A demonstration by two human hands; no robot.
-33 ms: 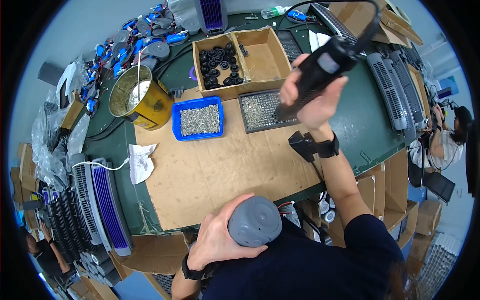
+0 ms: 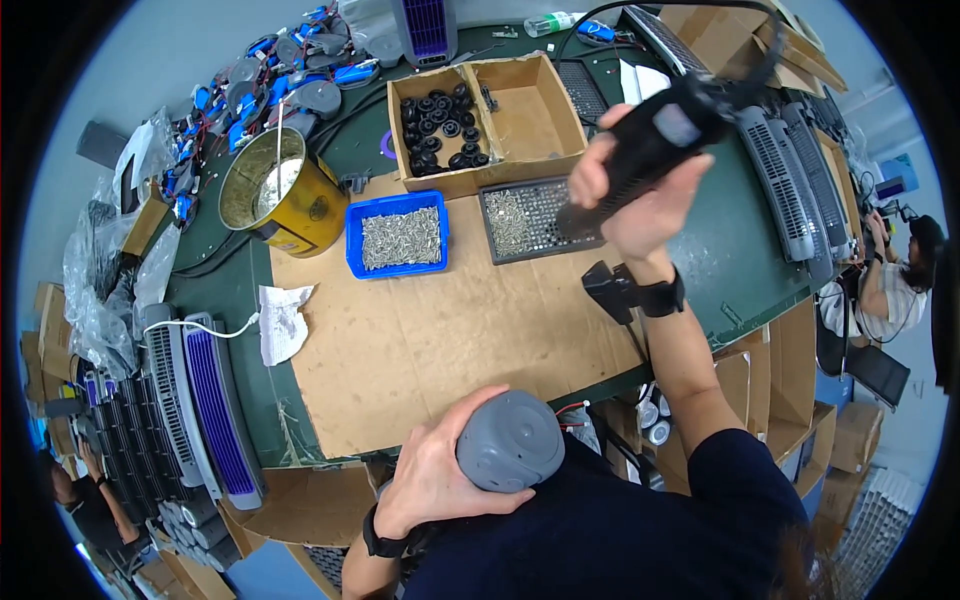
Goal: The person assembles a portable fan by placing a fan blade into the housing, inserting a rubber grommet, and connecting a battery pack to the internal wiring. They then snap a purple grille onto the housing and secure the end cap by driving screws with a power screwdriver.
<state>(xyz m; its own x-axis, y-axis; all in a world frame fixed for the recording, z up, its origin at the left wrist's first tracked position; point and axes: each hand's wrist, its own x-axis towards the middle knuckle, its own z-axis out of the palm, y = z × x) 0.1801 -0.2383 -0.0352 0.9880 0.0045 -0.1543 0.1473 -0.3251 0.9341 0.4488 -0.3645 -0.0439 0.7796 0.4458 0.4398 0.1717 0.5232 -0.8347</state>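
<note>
Grey rounded housing [image 2: 510,441] sits clamped in left hand [image 2: 430,478]; right hand [image 2: 640,190] clamps black electric screwdriver [image 2: 655,140].

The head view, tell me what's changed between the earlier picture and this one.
Nothing has visibly changed. The right hand still grips the black power screwdriver with its tip over the black screw tray, and the left hand still holds the grey round housing at the table's near edge.
</note>
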